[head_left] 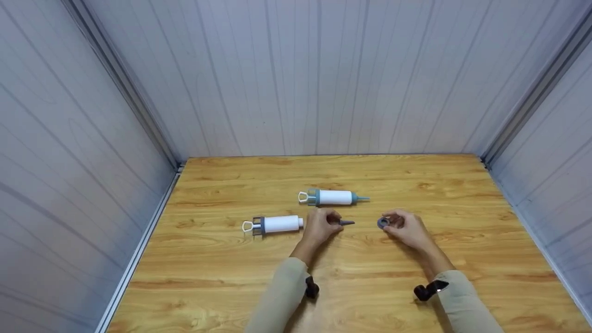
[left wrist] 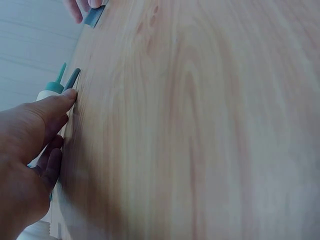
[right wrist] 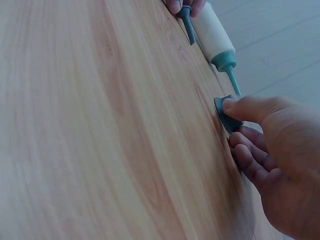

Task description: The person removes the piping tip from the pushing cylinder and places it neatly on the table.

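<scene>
Nozzle (head_left: 348,222) pinched L grip (head_left: 319,226), ring (right wrist: 228,116) R grip (head_left: 409,228)

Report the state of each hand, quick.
Left hand: closed, pinching the grey nozzle.
Right hand: closed, holding the grey ring between thumb and fingers.

Gray tapered nozzle (head_left: 347,222), tip rightward, gray ring (right wrist: 230,119) (apparently tilted)

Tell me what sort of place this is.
Probably a small booth or workstation, though I can't be sure. Pale panelled walls stand behind and to both sides of a wood-grain table, where the left hand holds a grey nozzle and the right hand a grey ring.
</scene>
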{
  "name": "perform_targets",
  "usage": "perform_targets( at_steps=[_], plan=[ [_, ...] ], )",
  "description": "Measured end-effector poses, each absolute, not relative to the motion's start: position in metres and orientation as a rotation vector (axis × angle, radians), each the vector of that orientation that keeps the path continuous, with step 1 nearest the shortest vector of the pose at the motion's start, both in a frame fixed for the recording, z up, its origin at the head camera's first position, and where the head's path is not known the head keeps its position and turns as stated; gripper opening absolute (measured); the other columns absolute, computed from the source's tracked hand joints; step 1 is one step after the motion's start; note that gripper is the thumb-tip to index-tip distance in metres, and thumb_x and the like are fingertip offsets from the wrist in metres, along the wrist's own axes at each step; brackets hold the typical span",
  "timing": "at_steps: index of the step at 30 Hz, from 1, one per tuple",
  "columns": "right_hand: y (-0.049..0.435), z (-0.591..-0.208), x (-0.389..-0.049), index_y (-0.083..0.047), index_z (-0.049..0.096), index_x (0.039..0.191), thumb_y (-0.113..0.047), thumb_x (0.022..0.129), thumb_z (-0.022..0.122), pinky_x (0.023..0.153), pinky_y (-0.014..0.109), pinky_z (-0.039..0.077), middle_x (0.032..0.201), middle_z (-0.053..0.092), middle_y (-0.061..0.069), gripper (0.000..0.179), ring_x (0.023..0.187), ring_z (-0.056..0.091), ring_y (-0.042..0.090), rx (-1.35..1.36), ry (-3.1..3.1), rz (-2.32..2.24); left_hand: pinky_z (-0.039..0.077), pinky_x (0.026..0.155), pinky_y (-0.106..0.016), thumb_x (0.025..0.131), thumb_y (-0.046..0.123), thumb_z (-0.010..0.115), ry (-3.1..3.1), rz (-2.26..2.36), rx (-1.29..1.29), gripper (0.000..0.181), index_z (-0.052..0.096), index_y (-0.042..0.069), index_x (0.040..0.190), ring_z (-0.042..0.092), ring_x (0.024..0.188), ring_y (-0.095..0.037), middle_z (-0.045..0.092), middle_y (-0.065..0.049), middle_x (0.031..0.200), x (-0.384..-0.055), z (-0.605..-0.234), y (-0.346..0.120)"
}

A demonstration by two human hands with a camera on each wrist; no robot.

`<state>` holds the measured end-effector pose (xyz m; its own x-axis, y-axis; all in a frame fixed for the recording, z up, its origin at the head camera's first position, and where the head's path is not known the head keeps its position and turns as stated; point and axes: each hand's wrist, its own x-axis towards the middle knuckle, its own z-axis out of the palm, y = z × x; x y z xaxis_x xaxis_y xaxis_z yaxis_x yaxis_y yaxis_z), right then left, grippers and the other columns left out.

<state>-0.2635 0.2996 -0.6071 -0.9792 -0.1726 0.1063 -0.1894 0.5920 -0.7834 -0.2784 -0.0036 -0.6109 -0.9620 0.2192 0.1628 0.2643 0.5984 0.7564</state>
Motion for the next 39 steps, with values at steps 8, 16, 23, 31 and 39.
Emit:
perform_targets(
  at_steps=[8, 16, 23, 31, 39],
  plan=[
    [0.302, -0.607, -0.264, 0.004, 0.077, 0.131, 0.0, 0.096, 0.085, 0.075, 0.017, 0.052, 0.109, 0.078, 0.023, 0.035, 0.084, 0.061, 0.0, 0.341, -2.792, 1.369, 0.068, 0.09, -0.031, 0.09, 0.012, 0.096, -2.768, -1.34, -0.409, 0.021, 0.088, 0.007, 0.11, 0.084, 0.099, -0.021, 0.089, -0.006, 0.105, -0.278, -0.61, -0.002],
    [0.304, -0.607, -0.264, 0.002, 0.077, 0.131, -0.004, 0.097, 0.086, 0.076, 0.018, 0.052, 0.111, 0.078, 0.022, 0.035, 0.087, 0.062, 0.003, 0.334, -2.806, 1.357, 0.067, 0.093, -0.031, 0.091, 0.019, 0.096, -2.835, -1.334, -0.402, 0.025, 0.088, 0.012, 0.115, 0.082, 0.101, -0.015, 0.088, -0.002, 0.109, -0.277, -0.607, -0.005],
    [0.304, -0.602, -0.263, 0.001, 0.075, 0.137, -0.009, 0.101, 0.084, 0.081, 0.019, 0.055, 0.121, 0.077, 0.025, 0.038, 0.097, 0.067, 0.014, 0.279, -2.83, 1.394, 0.066, 0.096, -0.033, 0.089, 0.024, 0.098, -2.868, -1.37, -0.43, 0.039, 0.085, 0.013, 0.124, 0.078, 0.106, -0.016, 0.083, -0.004, 0.119, -0.282, -0.607, -0.009],
    [0.306, -0.59, -0.265, 0.005, 0.072, 0.14, -0.012, 0.104, 0.082, 0.08, 0.018, 0.056, 0.122, 0.074, 0.027, 0.041, 0.096, 0.067, 0.011, 0.238, -2.805, 1.423, 0.066, 0.103, -0.042, 0.093, 0.026, 0.095, -2.828, -1.404, -0.483, 0.041, 0.083, 0.009, 0.129, 0.078, 0.122, -0.027, 0.081, -0.011, 0.13, -0.282, -0.589, -0.008],
    [0.304, -0.579, -0.267, 0.002, 0.073, 0.141, -0.015, 0.104, 0.082, 0.076, 0.019, 0.057, 0.124, 0.074, 0.027, 0.042, 0.095, 0.069, 0.013, 0.233, -2.774, 1.401, 0.06, 0.111, -0.042, 0.091, 0.023, 0.093, -2.698, -1.302, -0.546, 0.033, 0.086, 0.016, 0.122, 0.076, 0.122, -0.022, 0.085, -0.003, 0.123, -0.304, -0.598, -0.011]
  ],
)
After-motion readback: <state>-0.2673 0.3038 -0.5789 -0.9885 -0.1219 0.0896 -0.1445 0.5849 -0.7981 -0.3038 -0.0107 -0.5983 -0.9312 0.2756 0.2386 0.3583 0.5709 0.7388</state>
